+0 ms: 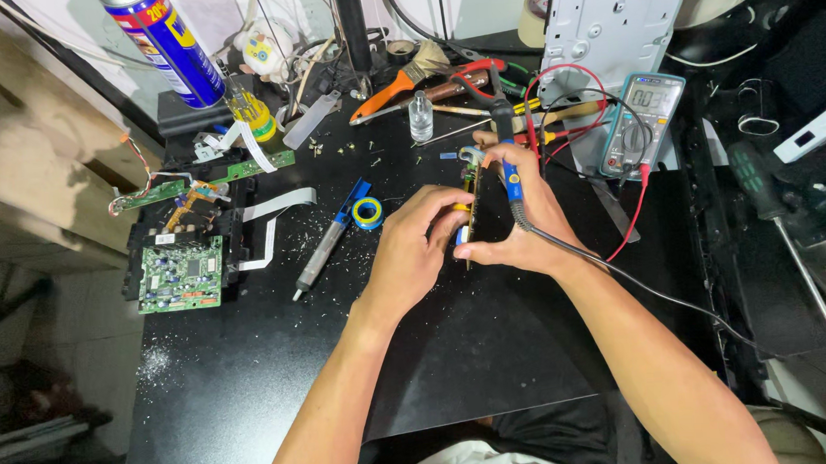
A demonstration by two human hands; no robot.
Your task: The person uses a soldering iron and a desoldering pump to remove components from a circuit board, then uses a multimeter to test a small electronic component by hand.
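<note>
- Both forearms reach up from the near edge of the black workbench (pixel 252 400), and the hands meet a little past its middle.
- My left hand (pixel 412 251) curls around a narrow circuit board (pixel 470 210) stood on its edge, fingers closed on its left side, thumb tucked low.
- My right hand (pixel 516 222) presses the same board from the right, thumb and fingertips pinched tight on it, and it also grips a blue-handled soldering iron (pixel 508 161) that points away from me, tip near the board's far end.
- A black cord (pixel 642 286) leaves the iron's handle and runs across my right forearm toward the right edge of the bench.
- Just left of my left hand lie a grey desoldering pump (pixel 320 251) and a small roll of blue and yellow tape (pixel 367 212).
- Near the left edge sits a green circuit board (pixel 182 274) on a black housing, with white ribbon cables (pixel 271 216) beside it and a long green strip board (pixel 212 179) farther back.
- At the far left corner stands a blue and yellow spray can (pixel 166 42), with a yellow-handled screwdriver (pixel 251 113) just beside it.
- Along the far edge lie an orange-handled brush (pixel 396 87), a small clear bottle (pixel 420 119) and red-handled pliers (pixel 475 73).
- Toward the far right lies a grey multimeter (pixel 641 121) with red leads, well apart from my hands.
</note>
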